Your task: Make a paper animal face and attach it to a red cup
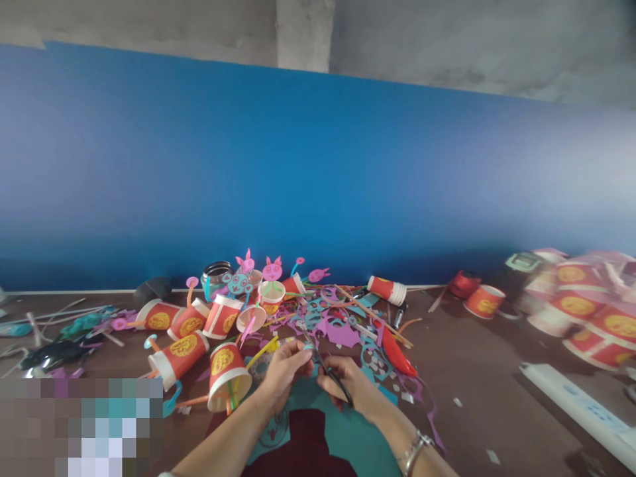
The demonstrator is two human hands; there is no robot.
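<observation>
My right hand [350, 384] is closed around the dark handles of a pair of scissors [332, 376], whose blades point up and to the left. Close by, my left hand [287, 368] pinches a small light-blue piece of paper [309, 346] between thumb and fingers, right at the blade tips. Below both hands lies a teal paper sheet [360, 434] with a face drawing on its left part. Dark maroon material [303, 447] covers its near middle. Cut purple paper scraps [340, 331] spread out beyond my hands.
Red-and-white paper cups [222, 317] with straws and paper animal faces crowd the left. A red pouch-like item [397, 351] lies right of the scraps. Blurred stacked cups [576, 305] and a white power strip [579, 407] are far right. A blue partition [318, 172] stands behind.
</observation>
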